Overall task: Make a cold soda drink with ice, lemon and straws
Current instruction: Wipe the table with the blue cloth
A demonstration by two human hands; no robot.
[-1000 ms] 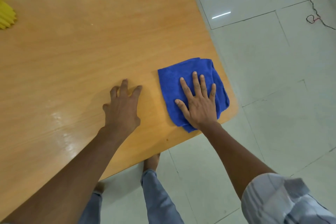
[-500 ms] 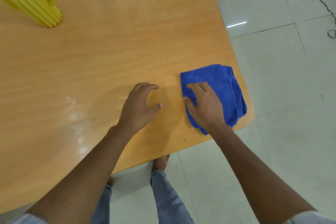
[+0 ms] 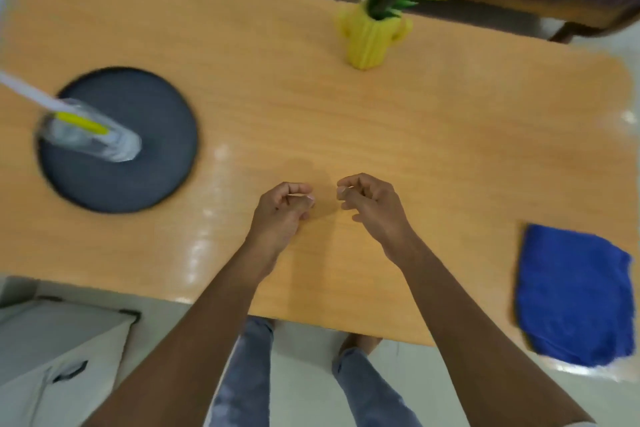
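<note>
Clear glass (image 3: 90,135) on round dark mat (image 3: 145,135); fuzzy blue cloth (image 3: 571,295) on glossy wood table (image 3: 346,121).

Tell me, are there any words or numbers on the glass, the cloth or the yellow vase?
No text can be read anywhere.
Glass: clear, blurred, no label shows.
Cloth: plain blue, no tag seen.
Vase: plain yellow, no writing.
Round mat: plain dark, no print.
Hands: hold nothing written.
</note>
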